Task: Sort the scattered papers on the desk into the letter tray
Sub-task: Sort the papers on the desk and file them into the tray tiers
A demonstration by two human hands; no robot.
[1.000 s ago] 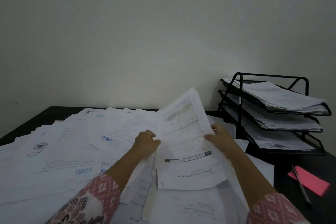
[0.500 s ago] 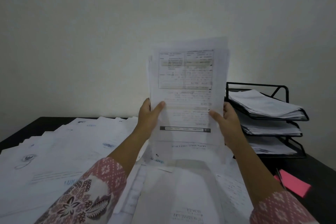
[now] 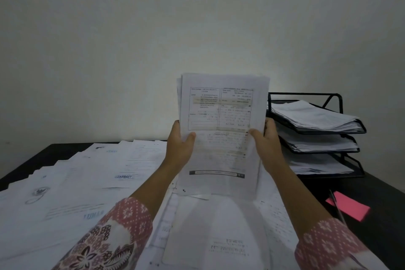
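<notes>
Across the upper half of the frame runs a plain pale wall (image 3: 131, 39). Below it a dark desk (image 3: 385, 199) fills the lower half, its bare top showing only at the left edge and lower right. Loose papers (image 3: 76, 182) cover most of it, white printed sheets overlapping from the left edge to bottom centre. A few carry blue stamps too blurred to read.

At centre right a black wire tray (image 3: 328, 95) stands by the wall, each of its three tiers holding a pile of sheets. In the centre of the frame, just left of the tray, a stack (image 3: 221, 151) of white sheets is held upright over the desk papers. Its front page has a boxed two-column table at the top, faint yellowish bands and a dark bar near the bottom. The sheet edges sit slightly uneven at upper left.

The left hand (image 3: 178, 147) grips the stack's left edge, thumb across the front, and the right hand (image 3: 268, 144) grips the right edge likewise. The sleeves (image 3: 114, 237) are pink and patterned. At lower right a pink note (image 3: 352, 209) lies on the desk with a dark pen (image 3: 334, 200) across it.
</notes>
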